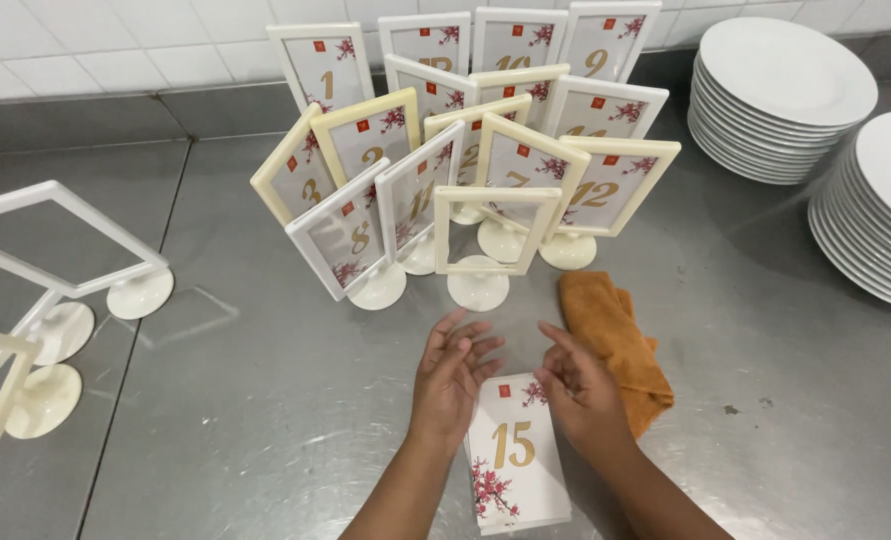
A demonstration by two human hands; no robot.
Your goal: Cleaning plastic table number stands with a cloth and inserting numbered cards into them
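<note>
I see my left hand [452,375] and right hand [577,390], both unclenched, gripping nothing, flanking the white floral numbered card [513,455] beside the folded orange cloth [620,345] on the steel counter [265,400].

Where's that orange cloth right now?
The orange cloth lies crumpled on the steel counter, just beyond the right hand, in front of the cluster of framed stands.

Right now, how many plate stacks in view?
2. Back stack at top right; near stack at the right edge, cut off by the frame. More may lie beyond.
</note>
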